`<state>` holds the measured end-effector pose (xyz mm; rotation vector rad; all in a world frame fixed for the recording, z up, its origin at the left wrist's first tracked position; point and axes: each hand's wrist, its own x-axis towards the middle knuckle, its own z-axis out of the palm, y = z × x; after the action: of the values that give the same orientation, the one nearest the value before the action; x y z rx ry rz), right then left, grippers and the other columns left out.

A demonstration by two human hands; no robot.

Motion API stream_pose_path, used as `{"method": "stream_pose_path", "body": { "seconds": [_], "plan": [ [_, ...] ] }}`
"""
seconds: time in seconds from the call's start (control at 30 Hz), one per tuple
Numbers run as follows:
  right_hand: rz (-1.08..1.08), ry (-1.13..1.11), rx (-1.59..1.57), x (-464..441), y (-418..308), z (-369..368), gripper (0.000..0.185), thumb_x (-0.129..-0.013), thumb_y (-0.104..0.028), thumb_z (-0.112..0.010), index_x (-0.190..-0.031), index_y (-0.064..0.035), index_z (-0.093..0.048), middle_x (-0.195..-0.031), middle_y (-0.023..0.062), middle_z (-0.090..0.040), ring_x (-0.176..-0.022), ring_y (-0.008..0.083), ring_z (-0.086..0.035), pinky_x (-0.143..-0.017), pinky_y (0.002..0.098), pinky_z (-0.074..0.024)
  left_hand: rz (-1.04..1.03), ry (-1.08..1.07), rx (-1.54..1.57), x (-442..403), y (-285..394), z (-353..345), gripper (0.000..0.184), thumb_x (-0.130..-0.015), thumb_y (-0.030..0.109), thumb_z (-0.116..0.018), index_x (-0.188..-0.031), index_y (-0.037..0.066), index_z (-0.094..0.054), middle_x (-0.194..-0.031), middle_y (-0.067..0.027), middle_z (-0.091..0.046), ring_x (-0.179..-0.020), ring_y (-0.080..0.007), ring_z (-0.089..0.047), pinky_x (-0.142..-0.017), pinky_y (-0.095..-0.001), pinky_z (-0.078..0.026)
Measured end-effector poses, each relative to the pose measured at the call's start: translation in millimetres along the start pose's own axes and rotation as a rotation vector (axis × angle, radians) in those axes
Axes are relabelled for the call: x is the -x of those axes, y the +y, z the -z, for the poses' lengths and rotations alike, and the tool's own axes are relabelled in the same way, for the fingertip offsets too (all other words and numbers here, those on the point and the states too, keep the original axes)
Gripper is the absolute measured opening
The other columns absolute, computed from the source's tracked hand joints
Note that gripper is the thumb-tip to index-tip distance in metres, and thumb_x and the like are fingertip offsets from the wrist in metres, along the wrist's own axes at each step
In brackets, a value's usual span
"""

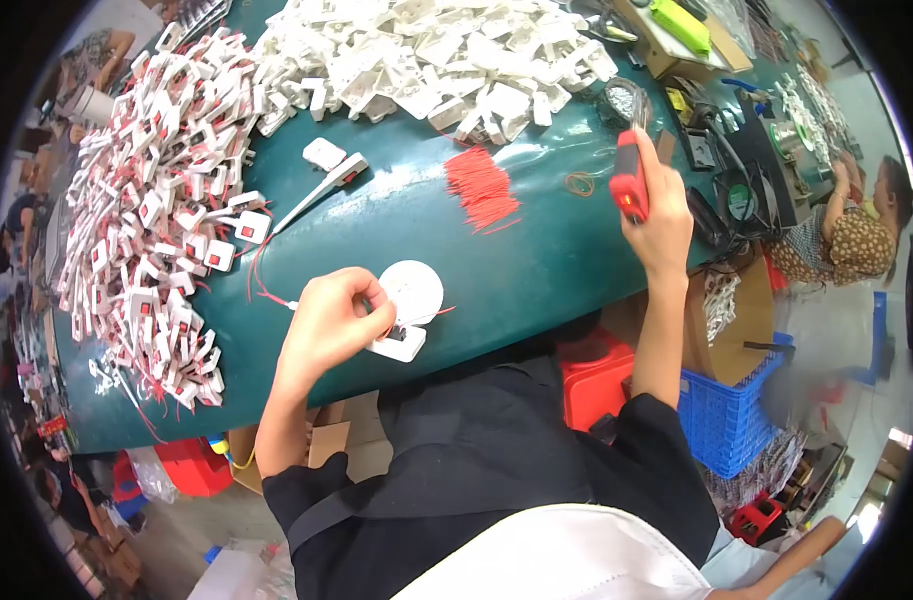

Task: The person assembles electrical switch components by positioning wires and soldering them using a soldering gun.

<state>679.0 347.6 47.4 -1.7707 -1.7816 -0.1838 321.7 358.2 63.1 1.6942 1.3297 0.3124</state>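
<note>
Near the close edge of the green table [546, 262] lies a small white case [403, 347], its dark inside partly hidden. The left hand [334, 318] is at it, thumb and finger bent together; I cannot tell what they pinch. Just behind is a white disc [416, 288]. Further, the right hand [664, 215] is closed around a red and black tool [630, 180]. Farthest is a pile of white parts [426, 55].

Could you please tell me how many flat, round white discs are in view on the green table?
1: the flat, round white disc on the green table, beside the left hand. Others could be hidden beneath the piled white plastic parts.
</note>
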Motion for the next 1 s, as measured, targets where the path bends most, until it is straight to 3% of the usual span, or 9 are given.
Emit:
{"method": "stream_pose_path", "body": {
  "seconds": [0.07, 0.13, 0.23, 0.27, 0.43, 0.53, 0.67, 0.97, 1.0],
  "plan": [
    [-0.02, -0.278, 0.271, -10, 12, -13, 0.09, -0.058, 0.003, -0.068, -0.138, -0.0245, -0.038, -0.096, 0.0073, -0.058, -0.091, 0.0278, -0.058, -0.07, 0.0391, -0.0519, -0.006, 0.001, -0.03, 1, 4, 2, 0.013, -0.071, 0.011, -0.065, -0.069, -0.001, -0.06, -0.059, -0.0057, -0.06, -0.05, -0.0076, -0.055, -0.048, -0.0234, -0.042],
    [0.04, -0.277, 0.264, -8, 5, -8, 0.09, -0.058, 0.001, -0.068, -0.138, -0.0253, -0.037, -0.097, 0.007, -0.059, -0.094, 0.0264, -0.058, -0.07, 0.0386, -0.0517, -0.058, 0.027, -0.052, 2, -2, 1, 0.012, -0.07, 0.01, -0.063, -0.067, -0.001, -0.059, -0.058, -0.0058, -0.061, -0.049, -0.0088, -0.055, -0.047, -0.0242, -0.042],
    [0.046, -0.087, -0.285, 0, -20, 9, 0.068, -0.07, 0.01, -0.06, -0.133, -0.0087, -0.046, -0.099, 0.0104, -0.063, -0.083, 0.0228, -0.063, -0.077, 0.0308, -0.0507, -0.088, 0.026, 0.025, 1, -6, 1, 0.011, -0.069, 0.009, -0.062, -0.066, -0.001, -0.058, -0.058, -0.0055, -0.061, -0.048, -0.0095, -0.056, -0.047, -0.0245, -0.042],
    [-0.182, -0.143, -0.522, 8, -38, 20, 0.062, -0.077, 0.005, -0.059, -0.135, 0.0003, -0.039, -0.095, 0.0123, -0.063, -0.078, 0.0208, -0.063, -0.073, 0.0309, -0.0513, -0.113, 0.024, 0.026, 1, -7, 0, 0.01, -0.069, 0.008, -0.061, -0.066, -0.001, -0.057, -0.058, -0.0056, -0.06, -0.049, -0.0097, -0.056, -0.047, -0.0244, -0.042],
    [-0.315, -0.132, -1.254, 35, -71, 11, 0.078, -0.073, -0.011, -0.063, -0.139, 0.0064, -0.024, -0.09, 0.0173, -0.062, -0.071, 0.0237, -0.061, -0.073, 0.035, -0.0527, -0.132, 0.001, 0.034, 4, -14, 1, 0.013, -0.072, 0.013, -0.065, -0.069, 0.002, -0.058, -0.067, -0.0049, -0.059, -0.054, -0.0121, -0.053, -0.051, -0.0263, -0.041],
    [-0.415, -0.145, -1.562, 47, -89, -13, 0.084, -0.071, -0.013, -0.062, -0.141, 0.0034, -0.019, -0.089, 0.0167, -0.06, -0.077, 0.0223, -0.058, -0.086, 0.0532, -0.0485, -0.197, -0.007, -0.003, 2, -18, 3, 0.012, -0.073, 0.013, -0.065, -0.071, 0.004, -0.058, -0.067, -0.0041, -0.059, -0.055, -0.013, -0.054, -0.053, -0.0271, -0.041],
    [-0.414, -0.271, -1.933, 58, -108, -37, 0.084, -0.075, -0.018, -0.058, -0.146, -0.0086, -0.013, -0.093, 0.0088, -0.052, -0.084, 0.0193, -0.05, -0.102, 0.064, -0.0273, -0.295, -0.003, -0.045, -2, -20, 3, 0.011, -0.074, 0.014, -0.066, -0.072, 0.006, -0.058, -0.068, -0.0031, -0.059, -0.057, -0.0136, -0.054, -0.057, -0.0279, -0.042],
    [-0.435, -0.326, -2.183, 58, -142, -75, 0.08, -0.076, -0.016, -0.059, -0.141, -0.0034, -0.014, -0.093, 0.0122, -0.056, -0.088, 0.0213, -0.055, -0.105, 0.0627, -0.0249, -0.336, 0.033, -0.135, 12, -20, 1, 0.008, -0.079, 0.013, -0.065, -0.08, 0.008, -0.06, -0.081, -0.0005, -0.062, -0.07, -0.0154, -0.056, -0.079, -0.0306, -0.038],
    [-0.435, -0.324, -2.183, 58, -143, -74, 0.08, -0.076, -0.016, -0.059, -0.141, -0.0034, -0.014, -0.093, 0.0122, -0.056, -0.088, 0.0213, -0.055, -0.105, 0.0627, -0.0249, -0.411, 0.21, -0.221, 16, -18, -3, 0.007, -0.078, 0.014, -0.065, -0.082, 0.009, -0.061, -0.086, -0.0006, -0.063, -0.075, -0.0165, -0.056, -0.083, -0.0323, -0.036]
  ]
}}
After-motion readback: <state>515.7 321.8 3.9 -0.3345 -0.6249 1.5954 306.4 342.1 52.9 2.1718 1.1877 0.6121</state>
